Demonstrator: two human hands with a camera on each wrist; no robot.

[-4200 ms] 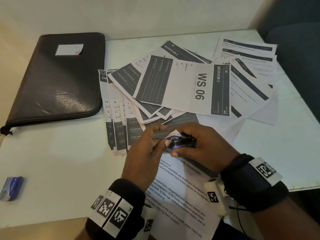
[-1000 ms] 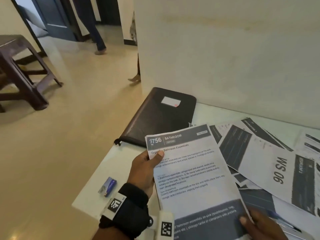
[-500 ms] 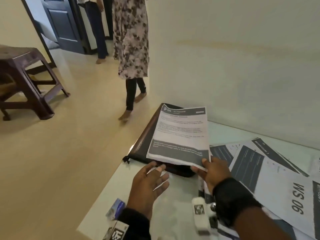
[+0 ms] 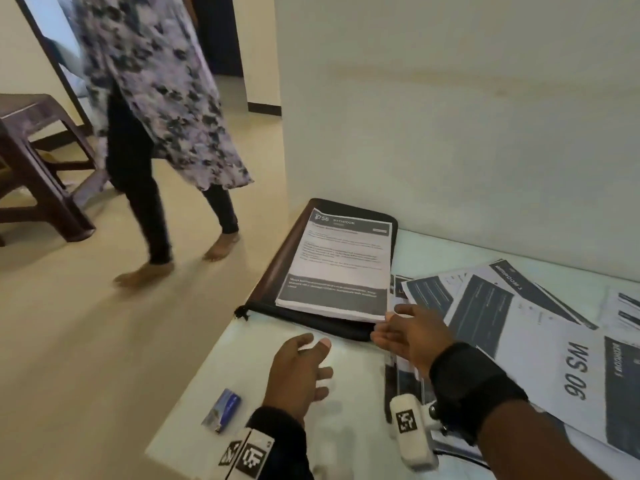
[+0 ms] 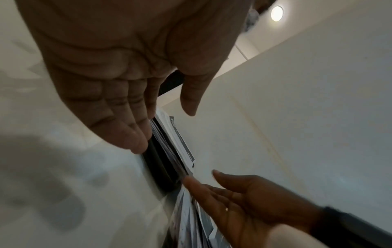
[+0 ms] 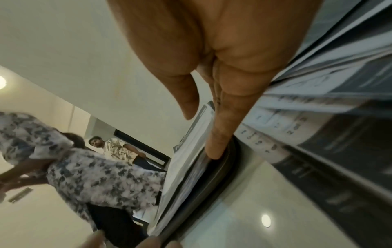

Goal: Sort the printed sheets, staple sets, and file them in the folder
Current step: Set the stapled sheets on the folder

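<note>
A stapled set [image 4: 341, 265] lies atop the closed folder [image 4: 277, 271], seemingly released; both hands [image 4: 298, 372] [image 4: 412, 336] hang slack.

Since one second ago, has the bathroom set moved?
Yes. The bathroom set has gone from the hands, near the table's front edge, to lie on the black folder at the far left of the table.

white table [image 4: 349, 410] | on it: black folder [image 4: 277, 271], loose printed sheets [image 4: 519, 327], staple box [image 4: 221, 410]
</note>
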